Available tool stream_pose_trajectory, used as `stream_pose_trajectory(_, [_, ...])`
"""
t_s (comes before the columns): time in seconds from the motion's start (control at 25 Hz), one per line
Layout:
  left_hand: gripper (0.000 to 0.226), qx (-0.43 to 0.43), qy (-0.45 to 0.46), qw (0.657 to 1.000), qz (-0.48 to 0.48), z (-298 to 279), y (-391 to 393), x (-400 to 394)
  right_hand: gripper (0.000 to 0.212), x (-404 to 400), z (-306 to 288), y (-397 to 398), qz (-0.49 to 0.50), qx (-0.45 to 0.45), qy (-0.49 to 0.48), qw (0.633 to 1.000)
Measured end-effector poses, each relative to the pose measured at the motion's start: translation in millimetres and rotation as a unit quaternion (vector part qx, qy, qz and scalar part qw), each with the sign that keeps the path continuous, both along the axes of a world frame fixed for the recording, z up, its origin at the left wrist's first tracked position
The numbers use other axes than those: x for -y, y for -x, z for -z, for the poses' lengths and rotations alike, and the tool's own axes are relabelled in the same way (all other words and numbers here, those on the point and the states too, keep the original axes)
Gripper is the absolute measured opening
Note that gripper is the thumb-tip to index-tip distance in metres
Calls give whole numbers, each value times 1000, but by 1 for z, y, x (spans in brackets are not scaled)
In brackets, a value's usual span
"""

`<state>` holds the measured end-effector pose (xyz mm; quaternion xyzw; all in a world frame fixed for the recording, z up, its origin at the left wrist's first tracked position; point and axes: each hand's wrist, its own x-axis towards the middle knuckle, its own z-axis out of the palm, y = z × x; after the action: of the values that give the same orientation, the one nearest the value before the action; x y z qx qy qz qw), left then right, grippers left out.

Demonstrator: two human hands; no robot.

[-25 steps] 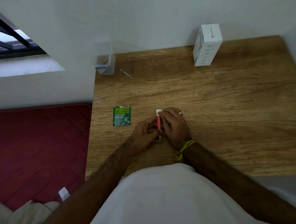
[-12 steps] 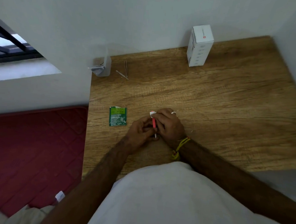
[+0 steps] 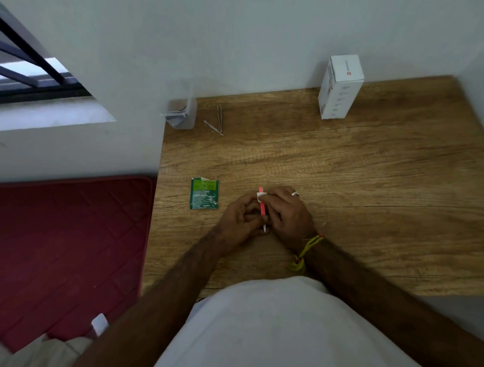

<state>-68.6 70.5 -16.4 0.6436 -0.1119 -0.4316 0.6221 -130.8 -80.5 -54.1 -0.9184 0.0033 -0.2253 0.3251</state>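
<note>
Pink slim plastic stick, probably light and bendy, is being pinched mid-shaft by curled left hand and right hand; gripping there suits.

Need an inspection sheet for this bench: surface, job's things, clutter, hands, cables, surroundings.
Surface: wooden table, set into a wall corner.
Job's things: pink stick with a white tab near its far end, between both hands.
Clutter: torn green sachet left of the hands; metal tweezers, clear container and upright white box at the back.
Hands: left hand and right hand both grip the pink stick; ring and yellow wrist thread on the right.
Cables: nothing seen.
Surroundings: red mat left of the table; barred window.
</note>
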Motion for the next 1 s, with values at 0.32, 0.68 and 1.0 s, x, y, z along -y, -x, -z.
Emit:
stream_pose_trajectory(0.32, [66, 37, 4, 999, 37, 3, -3, -5, 28, 0, 0, 3, 19, -17, -13, 1000])
stream_pose_trajectory(0.68, [60, 33, -1, 999, 14, -2, 1, -2, 27, 2, 0, 4, -10, -18, -8, 1000])
stream_pose_trajectory(1.0, [61, 24, -15, 999, 26, -1, -2, -2, 26, 2, 2, 6, -28, -15, -6, 999])
